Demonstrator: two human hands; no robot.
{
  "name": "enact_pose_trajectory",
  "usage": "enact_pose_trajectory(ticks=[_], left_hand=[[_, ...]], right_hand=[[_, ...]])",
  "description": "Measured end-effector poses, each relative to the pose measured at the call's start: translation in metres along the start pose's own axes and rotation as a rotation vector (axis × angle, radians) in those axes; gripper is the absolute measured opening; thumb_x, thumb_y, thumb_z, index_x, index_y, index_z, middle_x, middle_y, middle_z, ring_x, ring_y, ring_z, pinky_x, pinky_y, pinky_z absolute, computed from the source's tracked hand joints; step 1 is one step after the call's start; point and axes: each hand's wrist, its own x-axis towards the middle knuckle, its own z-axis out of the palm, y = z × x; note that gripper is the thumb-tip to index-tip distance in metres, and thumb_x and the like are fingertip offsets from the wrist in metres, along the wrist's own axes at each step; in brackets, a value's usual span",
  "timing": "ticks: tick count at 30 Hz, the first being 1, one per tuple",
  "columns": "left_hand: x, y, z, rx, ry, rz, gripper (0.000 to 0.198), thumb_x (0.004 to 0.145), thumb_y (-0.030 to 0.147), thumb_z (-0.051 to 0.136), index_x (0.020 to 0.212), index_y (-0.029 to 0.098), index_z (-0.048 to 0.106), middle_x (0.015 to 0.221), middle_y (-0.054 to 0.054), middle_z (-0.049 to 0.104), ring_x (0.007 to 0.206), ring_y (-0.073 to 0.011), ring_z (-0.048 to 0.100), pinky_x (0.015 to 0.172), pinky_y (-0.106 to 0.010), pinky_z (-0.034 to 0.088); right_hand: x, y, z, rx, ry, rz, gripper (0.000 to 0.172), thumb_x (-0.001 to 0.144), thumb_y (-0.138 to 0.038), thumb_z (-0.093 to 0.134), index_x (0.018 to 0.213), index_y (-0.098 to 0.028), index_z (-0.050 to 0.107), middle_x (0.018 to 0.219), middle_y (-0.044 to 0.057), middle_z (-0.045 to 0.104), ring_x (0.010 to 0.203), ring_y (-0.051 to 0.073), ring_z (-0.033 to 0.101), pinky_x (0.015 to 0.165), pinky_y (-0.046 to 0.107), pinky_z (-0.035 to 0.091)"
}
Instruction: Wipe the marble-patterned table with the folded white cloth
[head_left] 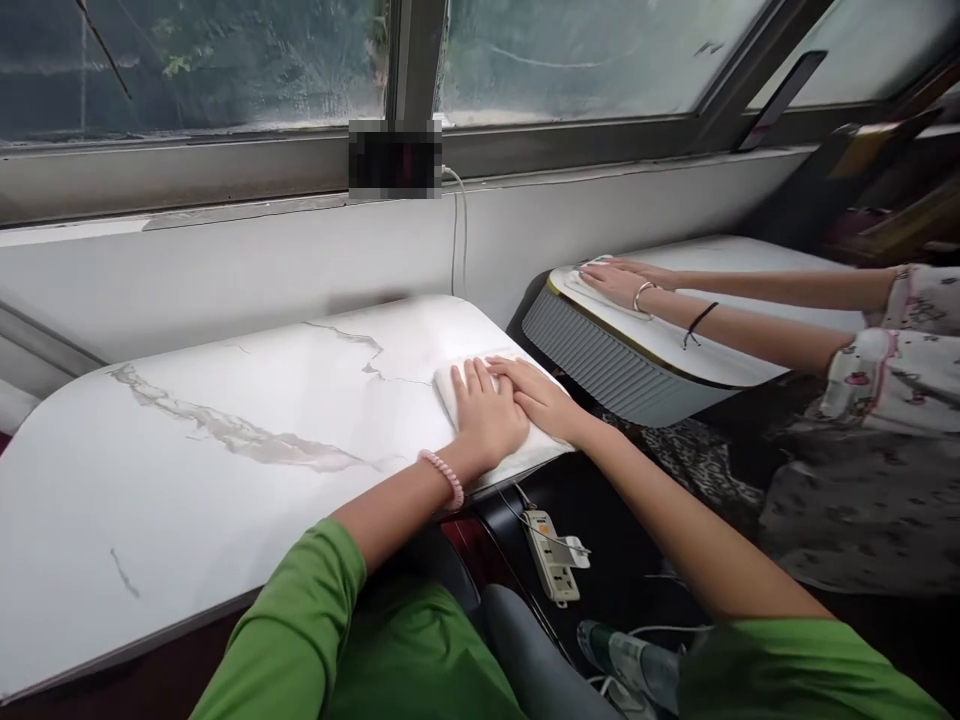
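Observation:
A folded white cloth (534,446) lies on the right end of a white marble-patterned table (225,530). My left hand (489,412) presses flat on the cloth, fingers stretched out and pointing toward the window. Beside it my right hand (544,398) also lies flat on the cloth, its fingers reaching left and touching the left hand. Neither hand is curled round the cloth. Much of the cloth is hidden beneath the hands. A pink beaded bracelet (442,478) circles my left wrist.
At a second white table (765,255) to the right, another person's hands (619,282) rest on a white cloth. A power strip (551,560) with a plug and cables sits below, between the tables. A white cable (463,225) hangs from the window sill. A bottle (626,655) lies low down.

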Motion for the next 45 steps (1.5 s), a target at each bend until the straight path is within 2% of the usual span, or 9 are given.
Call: enact_pose_trajectory(ticks=[2, 5, 9, 15, 19, 27, 33, 39, 45], left_hand=[[0.002, 0.011, 0.002, -0.022, 0.002, 0.025, 0.057, 0.099, 0.031, 0.035, 0.148, 0.002, 0.037, 0.156, -0.023, 0.032, 0.148, -0.0359, 0.022, 0.122, -0.056, 0.011], [0.007, 0.012, 0.004, -0.062, 0.016, 0.040, 0.059, 0.098, 0.030, 0.035, 0.149, 0.001, 0.035, 0.155, -0.024, 0.033, 0.147, -0.0357, 0.023, 0.122, -0.057, 0.011], [0.019, 0.002, 0.007, -0.073, 0.035, 0.047, 0.056, 0.098, 0.029, 0.034, 0.148, 0.004, 0.039, 0.156, -0.021, 0.034, 0.147, -0.0351, 0.024, 0.121, -0.058, 0.010], [0.055, -0.017, 0.011, -0.074, 0.053, 0.027, 0.055, 0.098, 0.029, 0.031, 0.148, 0.007, 0.041, 0.155, -0.018, 0.037, 0.147, -0.0326, 0.026, 0.122, -0.056, 0.009], [0.089, -0.042, 0.012, -0.069, 0.048, -0.014, 0.054, 0.099, 0.028, 0.029, 0.148, 0.008, 0.041, 0.156, -0.016, 0.036, 0.148, -0.0306, 0.024, 0.122, -0.054, 0.008], [0.158, -0.112, 0.012, -0.044, 0.074, -0.095, 0.052, 0.098, 0.027, 0.029, 0.145, 0.013, 0.044, 0.155, -0.015, 0.038, 0.147, -0.0286, 0.027, 0.122, -0.051, 0.010], [0.196, -0.140, 0.014, -0.032, 0.119, -0.097, 0.048, 0.096, 0.023, 0.030, 0.138, 0.016, 0.052, 0.145, -0.014, 0.051, 0.140, -0.0272, 0.035, 0.121, -0.051, 0.015], [0.191, -0.139, 0.015, 0.007, 0.128, -0.096, 0.049, 0.099, 0.025, 0.027, 0.141, 0.014, 0.049, 0.150, -0.014, 0.044, 0.143, -0.0264, 0.032, 0.122, -0.048, 0.014], [0.149, -0.122, 0.010, 0.026, 0.083, -0.109, 0.052, 0.099, 0.027, 0.028, 0.147, 0.010, 0.041, 0.156, -0.016, 0.037, 0.147, -0.0284, 0.027, 0.122, -0.051, 0.013]], right_hand=[[-0.008, 0.003, -0.009, -0.030, -0.012, 0.051, 0.049, 0.084, -0.021, 0.037, 0.130, -0.025, 0.055, 0.142, 0.007, 0.056, 0.137, 0.026, 0.046, 0.116, 0.059, 0.029], [-0.005, 0.000, -0.011, -0.075, -0.009, 0.118, 0.054, 0.080, -0.017, 0.037, 0.131, -0.025, 0.055, 0.139, 0.007, 0.059, 0.133, 0.026, 0.050, 0.114, 0.060, 0.032], [0.012, 0.000, -0.004, -0.097, 0.067, 0.127, 0.055, 0.076, -0.015, 0.037, 0.126, -0.023, 0.059, 0.133, 0.007, 0.063, 0.127, 0.027, 0.054, 0.112, 0.059, 0.034], [0.048, 0.021, 0.001, -0.064, 0.118, 0.118, 0.052, 0.074, -0.014, 0.037, 0.119, -0.020, 0.061, 0.130, 0.007, 0.065, 0.123, 0.026, 0.056, 0.111, 0.054, 0.035], [0.091, 0.036, 0.006, -0.060, 0.096, 0.104, 0.049, 0.073, -0.014, 0.037, 0.115, -0.019, 0.061, 0.127, 0.008, 0.066, 0.115, 0.026, 0.059, 0.107, 0.050, 0.039], [0.193, 0.063, 0.032, -0.017, 0.106, 0.077, 0.043, 0.073, -0.015, 0.038, 0.109, -0.019, 0.063, 0.121, 0.008, 0.069, 0.112, 0.028, 0.059, 0.104, 0.048, 0.040], [0.234, 0.079, 0.039, 0.016, 0.134, 0.104, 0.044, 0.073, -0.016, 0.039, 0.109, -0.019, 0.064, 0.118, 0.008, 0.069, 0.110, 0.027, 0.060, 0.099, 0.044, 0.047], [0.229, 0.074, 0.039, -0.062, 0.125, 0.101, 0.048, 0.076, -0.015, 0.036, 0.115, -0.018, 0.063, 0.121, 0.009, 0.068, 0.113, 0.029, 0.059, 0.103, 0.047, 0.044], [0.193, 0.049, 0.039, -0.066, 0.103, 0.050, 0.048, 0.077, -0.015, 0.036, 0.116, -0.017, 0.063, 0.124, 0.011, 0.066, 0.117, 0.029, 0.058, 0.104, 0.049, 0.043]])
